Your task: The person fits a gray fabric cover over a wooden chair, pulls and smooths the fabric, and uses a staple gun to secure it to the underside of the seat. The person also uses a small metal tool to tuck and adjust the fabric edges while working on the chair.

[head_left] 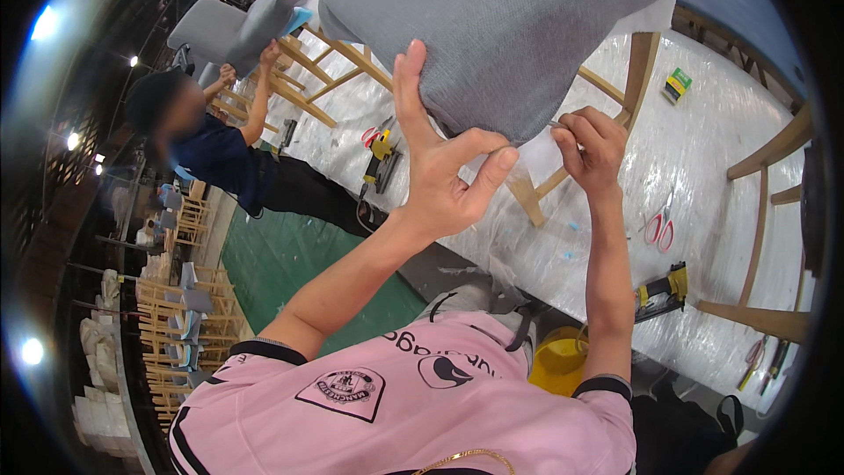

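A grey upholstered chair point(501, 35) stands on the plastic-covered table in front of me, its padded fabric corner pointing toward me. My left hand point(444, 171) is at the left of that corner. Its thumb and index fingertips press together at the fabric's lower edge, while the other fingers stretch up along the cushion; anything in the pinch is too small to make out. To the right of the corner, my right hand point(596, 148) has its fingers curled in a pinch. A short, thin, needle-like piece point(556, 125) sticks out of it toward the fabric.
On the table point(545, 273) are a yellow-black staple gun point(664, 290), red-handled scissors point(659, 229) and a small green-yellow box point(677, 85). Another staple gun point(378, 158) lies left. A yellow bucket point(558, 361) sits below the edge. A co-worker point(224, 154) handles another grey chair.
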The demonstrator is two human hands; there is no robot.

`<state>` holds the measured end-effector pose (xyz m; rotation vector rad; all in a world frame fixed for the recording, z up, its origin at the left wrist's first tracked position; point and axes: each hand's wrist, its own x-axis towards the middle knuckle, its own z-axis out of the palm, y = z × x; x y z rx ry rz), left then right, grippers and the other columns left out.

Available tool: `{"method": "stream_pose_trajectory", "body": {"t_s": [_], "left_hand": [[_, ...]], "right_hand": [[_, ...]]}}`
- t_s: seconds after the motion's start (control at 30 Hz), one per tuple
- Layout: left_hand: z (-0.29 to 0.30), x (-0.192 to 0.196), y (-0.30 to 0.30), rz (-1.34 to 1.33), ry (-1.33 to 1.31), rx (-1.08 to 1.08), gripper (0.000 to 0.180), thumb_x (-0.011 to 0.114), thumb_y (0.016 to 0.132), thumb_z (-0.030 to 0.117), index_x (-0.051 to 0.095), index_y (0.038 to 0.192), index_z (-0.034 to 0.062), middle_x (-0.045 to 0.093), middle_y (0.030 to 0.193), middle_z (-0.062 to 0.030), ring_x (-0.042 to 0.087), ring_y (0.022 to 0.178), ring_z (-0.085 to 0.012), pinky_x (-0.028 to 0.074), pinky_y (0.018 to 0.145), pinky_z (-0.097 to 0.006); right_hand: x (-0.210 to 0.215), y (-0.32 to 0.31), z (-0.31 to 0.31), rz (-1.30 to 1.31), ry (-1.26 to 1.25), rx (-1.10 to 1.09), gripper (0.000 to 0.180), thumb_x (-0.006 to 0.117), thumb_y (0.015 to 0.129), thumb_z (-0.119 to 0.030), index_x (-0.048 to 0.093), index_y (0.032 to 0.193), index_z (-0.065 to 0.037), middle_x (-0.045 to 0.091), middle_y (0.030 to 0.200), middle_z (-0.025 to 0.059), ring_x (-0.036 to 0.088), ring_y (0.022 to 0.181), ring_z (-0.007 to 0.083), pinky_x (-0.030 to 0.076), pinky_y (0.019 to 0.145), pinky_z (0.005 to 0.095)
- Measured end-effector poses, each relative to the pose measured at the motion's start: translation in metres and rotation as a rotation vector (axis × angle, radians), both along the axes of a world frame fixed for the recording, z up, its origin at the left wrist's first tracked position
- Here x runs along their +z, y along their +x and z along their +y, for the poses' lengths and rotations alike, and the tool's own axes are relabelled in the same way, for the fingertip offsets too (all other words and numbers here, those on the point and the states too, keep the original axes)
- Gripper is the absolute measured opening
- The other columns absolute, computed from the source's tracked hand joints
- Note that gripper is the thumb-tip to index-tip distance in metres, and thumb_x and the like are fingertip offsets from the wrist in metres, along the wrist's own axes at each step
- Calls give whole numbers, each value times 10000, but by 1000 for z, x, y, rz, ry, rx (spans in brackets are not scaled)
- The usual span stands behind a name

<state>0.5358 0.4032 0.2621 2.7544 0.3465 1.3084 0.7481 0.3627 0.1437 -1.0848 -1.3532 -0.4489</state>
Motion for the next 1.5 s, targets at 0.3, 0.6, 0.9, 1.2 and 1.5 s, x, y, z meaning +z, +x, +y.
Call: {"method": "stream_pose_trajectory", "body": {"t_s": [0.3,0.6,0.9,1.2,1.5], "left_hand": [[5,-1,-4,-48,-67,-32,196,776,839,236,686,924,84,91,1615,-356,106,1502,-516,34,1200,-595],[52,89,25,225,208,-104,615,769,829,372,618,1351,84,580,1426,-164,572,1286,-331,353,1139,-473],[81,93,37,-58,-296,-209,285,622,980,238,704,1201,79,580,1413,-157,573,1277,-274,398,1094,-399],[11,-48,-22,-544,-1668,-263,416,713,942,439,628,976,33,663,839,-78,647,749,-147,505,680,-280],[16,-43,-30,-239,-1650,-399,396,680,971,418,684,803,59,676,761,-42,607,666,-147,468,622,-292]], "right_hand": [[-15,-6,-8,121,-145,94,222,758,847,-179,646,740,-21,516,620,85,514,529,240,379,493,351],[-287,-79,-120,867,-808,-200,416,571,1016,-321,667,809,26,498,578,119,468,527,194,358,538,360],[-318,4,-119,479,-882,-633,357,568,1016,-337,699,1065,-9,658,822,143,616,749,258,504,773,346],[56,-43,-67,1102,-536,578,528,564,1023,-466,677,789,-6,626,657,70,563,528,135,477,512,268],[68,-79,-43,1111,-632,806,443,652,998,-377,724,817,22,663,664,84,580,508,138,458,467,268]]}}
